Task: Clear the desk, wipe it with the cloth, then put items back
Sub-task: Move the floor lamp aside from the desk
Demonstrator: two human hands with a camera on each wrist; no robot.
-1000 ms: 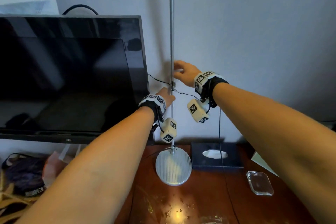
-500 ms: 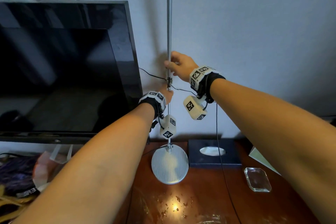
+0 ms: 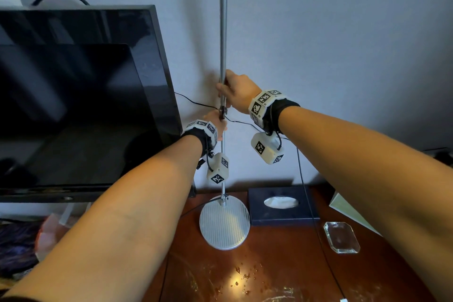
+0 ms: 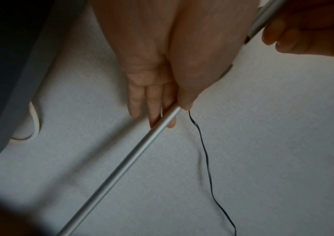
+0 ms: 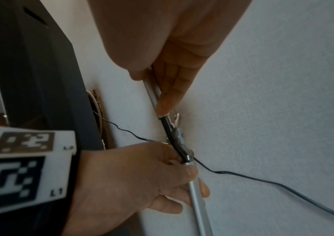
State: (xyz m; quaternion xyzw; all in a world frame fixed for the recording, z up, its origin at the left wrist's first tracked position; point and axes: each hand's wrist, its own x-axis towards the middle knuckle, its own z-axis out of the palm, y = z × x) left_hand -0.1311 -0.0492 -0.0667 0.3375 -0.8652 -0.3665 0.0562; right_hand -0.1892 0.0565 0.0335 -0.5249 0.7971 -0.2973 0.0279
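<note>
A silver desk lamp stands at the back of the wooden desk (image 3: 269, 265), its round ribbed base (image 3: 224, 223) flat on the wood. Its thin pole (image 3: 223, 32) rises along the wall. My left hand (image 3: 217, 122) grips the pole just below a dark hinge joint (image 5: 174, 135). In the left wrist view the fingers (image 4: 154, 102) lie behind the pole (image 4: 121, 169), thumb in front. My right hand (image 3: 235, 91) holds the pole just above the joint. In the right wrist view its thumb and fingers (image 5: 170, 83) pinch the tube. No cloth is in view.
A large black monitor (image 3: 73, 105) stands close on the left. A dark tissue box (image 3: 282, 206) and a clear glass dish (image 3: 342, 236) sit right of the base. A thin black cord (image 3: 304, 179) hangs from the joint. Crumbs and smears mark the desk front. Bags (image 3: 19, 240) lie far left.
My right hand, which touched the pole beside the joint, has closed round it and slid a little higher. The left hand has kept its grip below the joint.
</note>
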